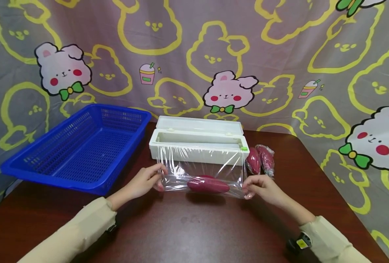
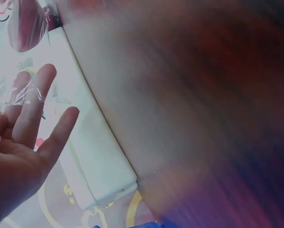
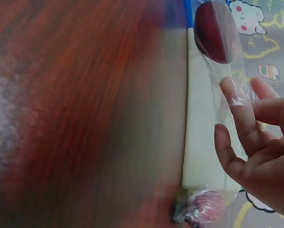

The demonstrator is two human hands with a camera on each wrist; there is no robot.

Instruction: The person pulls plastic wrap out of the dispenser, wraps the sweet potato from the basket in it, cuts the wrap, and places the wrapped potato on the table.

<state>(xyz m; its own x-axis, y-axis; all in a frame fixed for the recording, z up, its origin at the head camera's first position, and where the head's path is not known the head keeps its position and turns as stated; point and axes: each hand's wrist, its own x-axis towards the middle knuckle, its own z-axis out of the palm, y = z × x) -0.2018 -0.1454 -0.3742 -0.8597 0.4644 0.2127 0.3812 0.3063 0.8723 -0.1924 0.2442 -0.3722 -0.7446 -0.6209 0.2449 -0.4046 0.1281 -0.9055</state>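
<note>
A sheet of clear plastic wrap (image 1: 211,168) stretches from the white wrap dispenser box (image 1: 197,155) toward the person. In its near fold lies a dark red, sweet-potato-shaped piece (image 1: 208,184), held up over the table with a shadow below. The left hand (image 1: 149,178) pinches the wrap's left corner between thumb and fingers. At the right corner, the right hand (image 1: 262,188) pinches the film the same way. In the right wrist view the red piece (image 3: 213,33) hangs in the film beyond the fingertips (image 3: 227,84).
The dispenser's lid (image 1: 199,126) stands raised, with a green slider (image 1: 244,148) at the right end. Two wrapped red pieces (image 1: 260,160) lie right of the box. A blue plastic basket (image 1: 92,153) stands at the left. A patterned curtain (image 1: 181,54) hangs behind the brown table (image 1: 188,230).
</note>
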